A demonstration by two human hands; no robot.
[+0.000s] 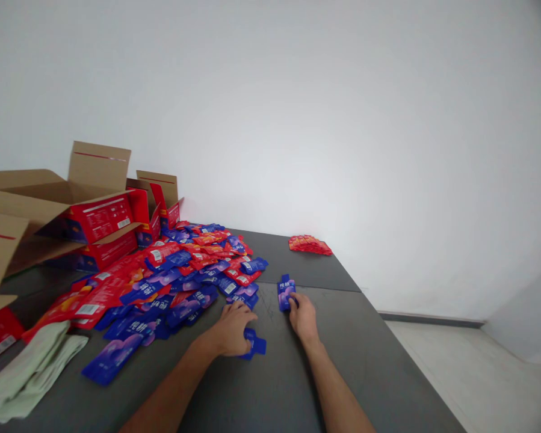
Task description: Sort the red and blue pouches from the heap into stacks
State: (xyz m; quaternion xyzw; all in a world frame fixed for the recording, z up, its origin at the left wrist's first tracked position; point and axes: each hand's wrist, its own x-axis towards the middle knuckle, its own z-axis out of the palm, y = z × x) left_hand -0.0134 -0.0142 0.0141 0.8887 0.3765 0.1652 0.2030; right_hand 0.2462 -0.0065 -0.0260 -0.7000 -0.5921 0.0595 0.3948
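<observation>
My right hand (304, 316) pinches the right edge of a small blue spouted pouch (286, 288), which has white print and a pink-purple picture. The pouch's narrow end points away from me, over the dark table. To the left, my left hand (231, 329) is palm down with fingers apart, its fingertips over a blue pouch (248, 290) at the near right edge of the pile. Another blue pouch (257, 345) lies partly hidden under the thumb side of that hand. The mixed pile of red pouches (112, 282) and blue pouches spreads left and away from it.
Opened red cardboard boxes (103, 219) with brown flaps stand at the left. A folded pale green cloth (30, 373) lies at the near left. Toward the far right corner of the dark table (270, 397) sits a row of overlapping red pouches (310, 244). A white wall rises behind.
</observation>
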